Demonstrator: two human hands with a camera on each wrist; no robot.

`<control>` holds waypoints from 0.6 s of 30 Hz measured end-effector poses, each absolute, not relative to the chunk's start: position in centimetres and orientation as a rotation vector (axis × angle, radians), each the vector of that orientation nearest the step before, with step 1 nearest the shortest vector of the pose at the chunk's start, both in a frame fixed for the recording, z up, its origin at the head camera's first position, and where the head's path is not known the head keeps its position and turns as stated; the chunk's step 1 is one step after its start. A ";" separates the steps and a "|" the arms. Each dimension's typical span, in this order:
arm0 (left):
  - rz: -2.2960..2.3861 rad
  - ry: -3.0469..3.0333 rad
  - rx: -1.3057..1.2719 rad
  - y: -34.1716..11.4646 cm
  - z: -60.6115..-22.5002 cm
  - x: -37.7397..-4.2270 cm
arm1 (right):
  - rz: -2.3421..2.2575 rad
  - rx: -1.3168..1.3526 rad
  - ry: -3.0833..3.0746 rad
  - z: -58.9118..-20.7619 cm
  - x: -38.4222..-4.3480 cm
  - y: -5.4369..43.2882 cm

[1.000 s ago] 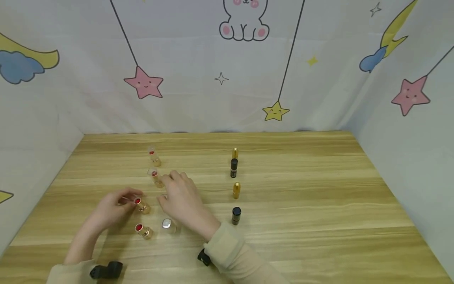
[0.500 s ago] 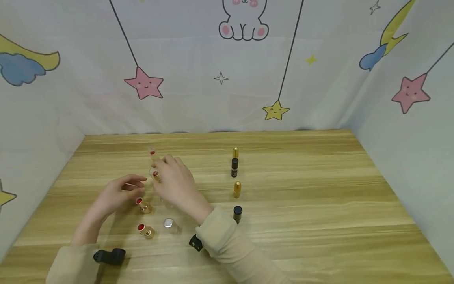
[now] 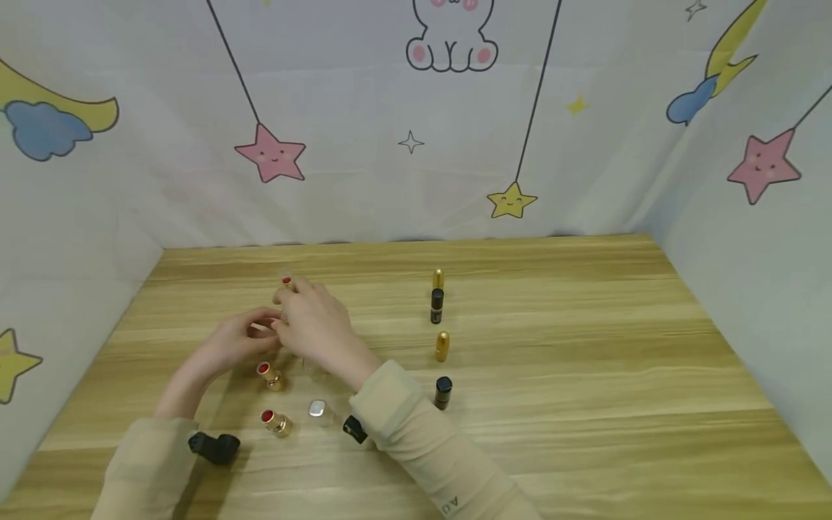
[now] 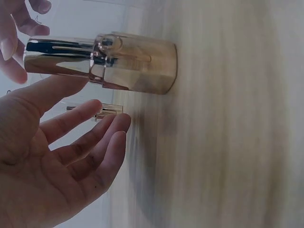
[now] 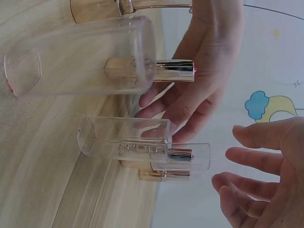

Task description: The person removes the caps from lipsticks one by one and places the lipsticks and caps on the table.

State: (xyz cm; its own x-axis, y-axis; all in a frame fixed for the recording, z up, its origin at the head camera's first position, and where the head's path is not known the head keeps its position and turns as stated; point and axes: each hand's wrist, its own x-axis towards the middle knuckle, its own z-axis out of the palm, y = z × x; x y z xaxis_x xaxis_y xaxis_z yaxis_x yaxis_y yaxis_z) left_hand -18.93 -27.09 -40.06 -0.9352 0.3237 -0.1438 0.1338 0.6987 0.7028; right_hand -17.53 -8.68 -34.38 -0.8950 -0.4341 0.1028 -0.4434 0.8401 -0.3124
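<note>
My left hand [image 3: 243,338] reaches over the left-side row of gold lipsticks, fingers loosely spread. In the left wrist view its thumb passes behind an uncapped lipstick [image 4: 95,59]. My right hand [image 3: 315,318] hovers opposite, its loosely bent fingers apart from anything in the right wrist view. Between the hands, a lipstick with a clear cap over its tip [image 5: 183,156] is mostly hidden in the head view. A farther lipstick [image 3: 287,282] shows its red tip past the right fingers. Nearer to me stand two uncapped red lipsticks, a middle lipstick [image 3: 269,376] and a front lipstick [image 3: 278,424].
A clear cap [image 3: 320,412] stands right of the front lipstick; another clear cap [image 5: 128,140] stands beyond it. To the right is a row of closed tubes: a gold tube [image 3: 443,347], a black tube [image 3: 443,392] and others behind. A printed curtain [image 3: 364,195] borders the wooden table [image 3: 572,375].
My left hand has moved forward and right, from the middle uncapped lipstick to beside my right hand. The right hand has shifted slightly farther forward. The standing tubes have kept their places.
</note>
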 end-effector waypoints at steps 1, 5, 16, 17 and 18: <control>1.061 2.653 0.374 -27.0 -40.1 -19.2 | 0.498 0.706 -2.993 -34.4 -17.7 -8.8; 1.056 2.637 0.420 -26.7 -39.9 -19.9 | 0.429 0.711 -2.994 -34.9 -18.0 -9.2; 1.022 2.618 0.429 -26.1 -40.5 -20.6 | 0.493 0.741 -2.965 -36.1 -18.1 -9.4; 1.020 2.619 0.437 -26.1 -40.5 -20.7 | 0.501 0.748 -2.960 -36.1 -18.1 -9.4; 1.016 2.621 0.444 -26.1 -40.5 -20.8 | 0.506 0.753 -2.952 -36.1 -18.1 -9.4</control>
State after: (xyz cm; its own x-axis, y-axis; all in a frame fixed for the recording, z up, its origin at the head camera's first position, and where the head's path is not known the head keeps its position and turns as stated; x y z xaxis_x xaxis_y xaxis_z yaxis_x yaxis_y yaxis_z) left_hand -20.77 -26.10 -40.51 -0.9088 0.3855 -0.1594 0.1772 0.7027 0.6891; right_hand -18.09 -9.40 -36.13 -0.8797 -0.4572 0.1307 -0.4746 0.8275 -0.3001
